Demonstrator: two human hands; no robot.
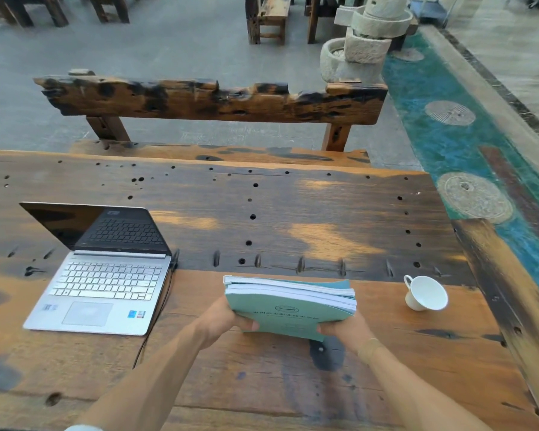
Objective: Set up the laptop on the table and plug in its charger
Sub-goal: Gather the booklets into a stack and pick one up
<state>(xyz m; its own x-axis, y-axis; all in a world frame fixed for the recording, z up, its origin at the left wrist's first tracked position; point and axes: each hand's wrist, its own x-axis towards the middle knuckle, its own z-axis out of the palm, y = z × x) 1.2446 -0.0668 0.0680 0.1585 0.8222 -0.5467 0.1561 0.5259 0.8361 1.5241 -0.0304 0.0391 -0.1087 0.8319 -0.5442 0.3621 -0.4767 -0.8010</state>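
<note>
Head | silver laptop (pixel 106 269) open, screen dark | hands (pixel 293 325) clamped on booklets (pixel 290 303)

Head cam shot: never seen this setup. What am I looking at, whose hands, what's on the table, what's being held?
No machine here: one wide-angle camera is worn on a person's head, looking forward and down, so the two bare arms coming up from the bottom edge are the wearer's own. The left hand and right hand together grip a stack of teal booklets, one hand at each near corner, tilted above the wooden table. To the left an open silver laptop sits with its screen dark; a thin black cable runs along its right side towards the near edge. To the right a white cup lies tipped on its side. A wooden bench stands beyond the table.
</note>
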